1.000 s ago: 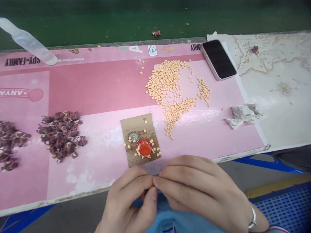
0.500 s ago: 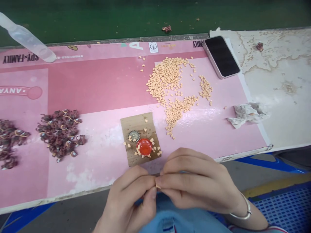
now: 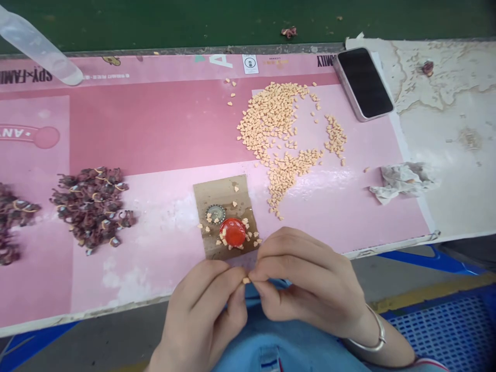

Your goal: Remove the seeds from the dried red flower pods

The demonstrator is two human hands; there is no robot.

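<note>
- Above the light-blue cloth shirt (image 3: 271, 346), the left hand (image 3: 201, 310) and right hand (image 3: 306, 284) together grasp one small peach-coloured fragment (image 3: 246, 280) between their fingertips (a silver bangle (image 3: 377, 341) circles the right wrist).
- Just beyond, a square of brown cardboard (image 3: 225, 191) bears a glossy red bottle cap (image 3: 232, 232) and a ridged metal crown cap (image 3: 216, 213).
- Farther off, on a pink printed mat (image 3: 155, 129), lie a scattered heap of peach fragments (image 3: 271, 113) and, leftward, dark red dried flower clusters (image 3: 93, 206).

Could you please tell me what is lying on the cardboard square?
A metal crown cap, a red domed cap and peach-coloured bits lie there; the cardboard square under both caps is hidden.
</note>
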